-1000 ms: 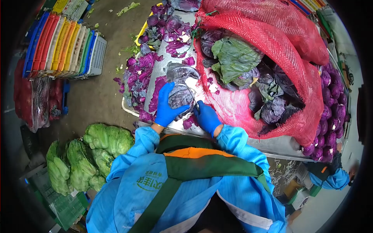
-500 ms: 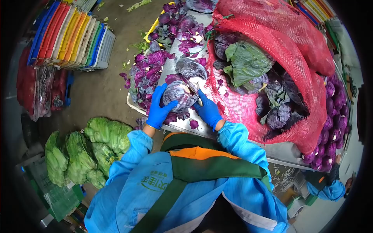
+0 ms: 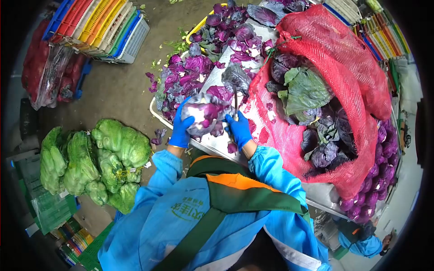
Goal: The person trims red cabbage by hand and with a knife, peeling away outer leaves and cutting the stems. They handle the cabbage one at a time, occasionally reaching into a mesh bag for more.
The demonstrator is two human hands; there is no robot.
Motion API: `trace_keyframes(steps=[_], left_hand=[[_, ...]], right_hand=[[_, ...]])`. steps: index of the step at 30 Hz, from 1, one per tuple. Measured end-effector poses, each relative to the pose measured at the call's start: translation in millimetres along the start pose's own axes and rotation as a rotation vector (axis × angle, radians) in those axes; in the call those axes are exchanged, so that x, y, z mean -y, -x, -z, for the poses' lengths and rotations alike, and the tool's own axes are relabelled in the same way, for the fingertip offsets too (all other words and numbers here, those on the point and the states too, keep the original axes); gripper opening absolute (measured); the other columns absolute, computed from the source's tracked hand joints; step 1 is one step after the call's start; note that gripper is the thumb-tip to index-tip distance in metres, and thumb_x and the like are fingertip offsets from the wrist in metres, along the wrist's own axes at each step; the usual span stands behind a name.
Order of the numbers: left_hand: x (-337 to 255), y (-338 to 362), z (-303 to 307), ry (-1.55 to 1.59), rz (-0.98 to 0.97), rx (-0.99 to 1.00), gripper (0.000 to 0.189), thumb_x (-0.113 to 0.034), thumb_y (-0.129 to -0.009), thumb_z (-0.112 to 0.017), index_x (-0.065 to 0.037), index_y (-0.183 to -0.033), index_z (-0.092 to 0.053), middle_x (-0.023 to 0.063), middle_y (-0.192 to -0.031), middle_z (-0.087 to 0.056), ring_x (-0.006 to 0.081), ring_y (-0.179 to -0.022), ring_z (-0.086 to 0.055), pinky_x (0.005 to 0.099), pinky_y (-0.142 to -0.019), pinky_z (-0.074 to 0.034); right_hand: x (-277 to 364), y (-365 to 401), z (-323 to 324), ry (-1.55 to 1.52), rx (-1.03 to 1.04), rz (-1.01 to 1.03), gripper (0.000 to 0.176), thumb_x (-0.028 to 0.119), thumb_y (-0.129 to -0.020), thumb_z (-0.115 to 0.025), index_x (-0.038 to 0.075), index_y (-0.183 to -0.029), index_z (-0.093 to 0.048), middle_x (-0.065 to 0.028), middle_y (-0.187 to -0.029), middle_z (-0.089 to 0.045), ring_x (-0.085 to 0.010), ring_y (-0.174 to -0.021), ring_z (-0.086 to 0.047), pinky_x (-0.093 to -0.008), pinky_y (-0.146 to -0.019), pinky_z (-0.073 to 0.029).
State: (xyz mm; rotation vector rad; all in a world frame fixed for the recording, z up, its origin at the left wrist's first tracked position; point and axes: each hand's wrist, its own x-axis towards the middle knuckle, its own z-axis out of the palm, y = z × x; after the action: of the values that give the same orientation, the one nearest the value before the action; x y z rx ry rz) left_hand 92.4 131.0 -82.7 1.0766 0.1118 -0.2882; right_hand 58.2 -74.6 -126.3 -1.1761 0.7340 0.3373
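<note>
My left hand [image 3: 181, 127], in a blue glove, grips a red cabbage [image 3: 199, 113] from its left side over the metal table [image 3: 219, 144]. The cabbage is blurred, with pale and purple patches showing where outer leaves are off. Close against its right side, my right hand [image 3: 239, 129], gloved too, is closed around a knife [image 3: 235, 100] whose blade points up and away from me. A loose dark leaf [image 3: 236, 77] lies just beyond the cabbage. Small purple scraps lie beneath my hands.
A heap of purple leaves [image 3: 192, 74] fills a tray at the table's left edge. To the right, a red mesh sack [image 3: 280, 140] lies open with cabbages inside. Peeled cabbages [image 3: 377, 167] are stacked beyond it. Bagged green vegetables [image 3: 122, 142] and stacked crates [image 3: 99, 27] stand on the floor.
The cabbage has turned in my left hand and shows more pale surface. My right hand has drawn slightly away, its knife now pointing upward. The whole view has shifted.
</note>
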Motion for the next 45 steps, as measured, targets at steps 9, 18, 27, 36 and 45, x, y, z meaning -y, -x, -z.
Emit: trace_keyframes(steps=[9,18,27,36,45], left_hand=[[-47.0,-12.3,-27.6,0.044,-0.015,0.104,0.082,-0.025,-0.069,-0.07,-0.013,-0.141,-0.035,0.0068,-0.136,-0.042,0.023,-0.127,-0.04,0.0365,-0.107,-0.032],[-17.4,-49.7,-43.0,-0.305,0.052,0.383,0.086,-0.011,-0.068,-0.08,-0.002,-0.14,-0.034,0.0095,-0.138,-0.042,0.0211,-0.129,-0.039,0.0336,-0.108,-0.032],[20.1,-33.1,-41.6,-0.379,-0.028,0.119,0.078,-0.015,-0.077,-0.077,-0.001,-0.141,-0.033,0.0106,-0.136,-0.044,0.0205,-0.125,-0.043,0.0334,-0.105,-0.036],[24.4,-36.3,-40.2,-0.362,0.061,0.137,0.079,-0.018,-0.075,-0.08,-0.003,-0.139,-0.035,0.0112,-0.135,-0.043,0.0215,-0.125,-0.041,0.0353,-0.104,-0.036],[25.0,-32.6,-41.7,-0.594,-0.164,0.049,0.082,-0.02,-0.071,-0.083,-0.002,-0.137,-0.037,0.0116,-0.131,-0.046,0.0219,-0.121,-0.046,0.0347,-0.103,-0.038]], right_hand=[[106.6,-32.4,-27.2,0.361,0.13,0.161,0.062,0.031,-0.091,-0.06,0.01,-0.143,-0.035,-0.0083,-0.077,-0.062,-0.0131,-0.045,-0.05,-0.0279,-0.044,-0.043],[119.6,66.6,13.0,0.873,0.243,0.814,0.056,0.025,-0.095,-0.054,0.015,-0.146,-0.032,-0.0228,-0.125,-0.056,-0.0381,-0.112,-0.057,-0.0368,-0.09,-0.047],[67.4,46.4,18.3,0.753,0.151,0.501,0.051,0.027,-0.096,-0.053,0.021,-0.143,-0.037,-0.0246,-0.093,-0.065,-0.0389,-0.08,-0.065,-0.0419,-0.07,-0.05],[76.5,58.6,4.3,1.047,0.077,0.659,0.054,0.029,-0.094,-0.053,0.023,-0.145,-0.034,-0.0176,-0.108,-0.065,-0.0391,-0.083,-0.064,-0.0427,-0.07,-0.052],[39.8,-31.5,33.1,0.554,-0.325,0.543,0.041,0.034,-0.095,-0.052,0.001,-0.118,-0.061,-0.0251,-0.096,-0.066,-0.0388,-0.089,-0.065,-0.0409,-0.075,-0.05]])
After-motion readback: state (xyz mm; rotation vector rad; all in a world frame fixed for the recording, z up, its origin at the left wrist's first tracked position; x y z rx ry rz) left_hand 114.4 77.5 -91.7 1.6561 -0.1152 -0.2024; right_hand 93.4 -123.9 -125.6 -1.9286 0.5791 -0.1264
